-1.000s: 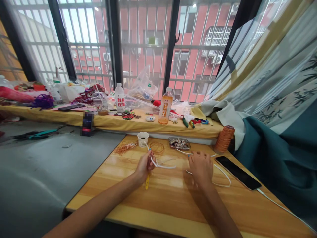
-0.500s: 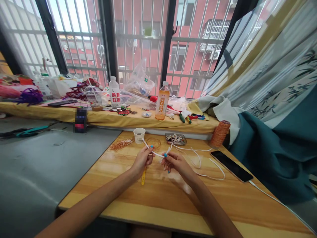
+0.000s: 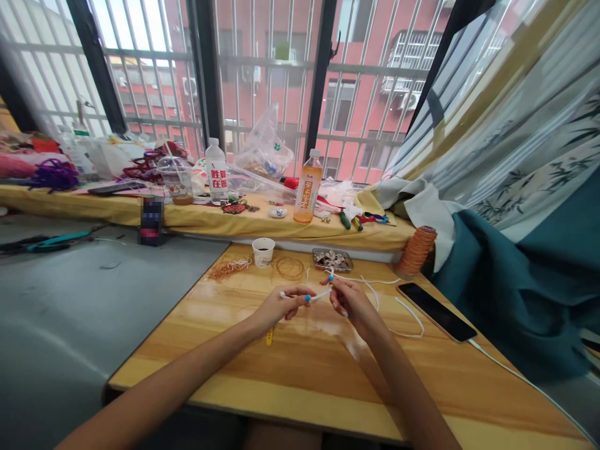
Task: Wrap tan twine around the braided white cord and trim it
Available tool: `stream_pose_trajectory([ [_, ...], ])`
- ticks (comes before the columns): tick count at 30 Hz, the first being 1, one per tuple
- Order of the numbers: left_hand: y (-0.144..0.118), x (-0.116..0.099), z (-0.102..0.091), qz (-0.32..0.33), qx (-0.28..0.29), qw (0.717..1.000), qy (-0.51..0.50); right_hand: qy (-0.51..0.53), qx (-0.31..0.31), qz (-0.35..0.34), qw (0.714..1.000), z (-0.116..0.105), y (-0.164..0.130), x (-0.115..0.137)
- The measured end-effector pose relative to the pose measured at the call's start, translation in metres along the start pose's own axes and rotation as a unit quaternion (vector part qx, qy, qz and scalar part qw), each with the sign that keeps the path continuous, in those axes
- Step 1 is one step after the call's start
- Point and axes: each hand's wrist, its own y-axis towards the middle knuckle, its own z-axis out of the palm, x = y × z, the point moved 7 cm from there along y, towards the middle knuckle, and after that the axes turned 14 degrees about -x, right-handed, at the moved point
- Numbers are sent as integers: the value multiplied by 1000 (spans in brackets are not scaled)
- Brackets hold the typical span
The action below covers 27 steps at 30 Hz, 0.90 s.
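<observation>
A white cord stretches between my two hands above the wooden table. My left hand pinches it between thumb and forefinger, and a short end pokes out to the left of the fingers. My right hand is closed on the cord too, its thumb raised near the tray. From there more white cord trails across the table to the right. Under my left hand lies a thin yellow strip, partly hidden by the wrist.
Past my hands stand a paper cup with dark liquid, a coil of brown cord, a tray of small beads and an orange thread spool. A phone lies right. Bottles and pliers line the cloth-covered sill.
My left hand has slid right along the cord, leaving only a short end beyond its fingers. My right hand has moved slightly right and up.
</observation>
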Motion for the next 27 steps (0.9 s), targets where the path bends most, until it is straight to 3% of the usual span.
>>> stream_pose_trajectory([
  [3,-2,-2,1,-1,23,999,39,32,-50,-20,998,-9,5,3],
  [5,-5,-2,5,-18,63,996,68,93,-139,-64,984,-29,9,11],
  [9,-14,2,15,-60,146,983,98,197,-376,-203,883,-90,0,31],
  [12,-13,4,14,-59,139,987,64,196,-434,-247,844,-120,-6,40],
  [16,-6,7,8,-48,112,992,-8,107,-481,-241,836,-138,-5,42],
  [19,0,5,1,-44,70,994,-65,-105,-504,-264,815,-126,-9,51],
  [21,3,2,-3,-43,37,994,-92,-234,-505,-307,772,-106,-16,61],
  [23,4,-2,-7,-38,9,993,-107,-293,-450,-358,764,-80,-20,66],
  [25,4,-5,-9,-30,-9,993,-114,-297,-321,-375,818,-51,-17,61],
  [27,4,-8,-9,-22,-17,993,-116,-281,-177,-345,878,-25,-12,48],
])
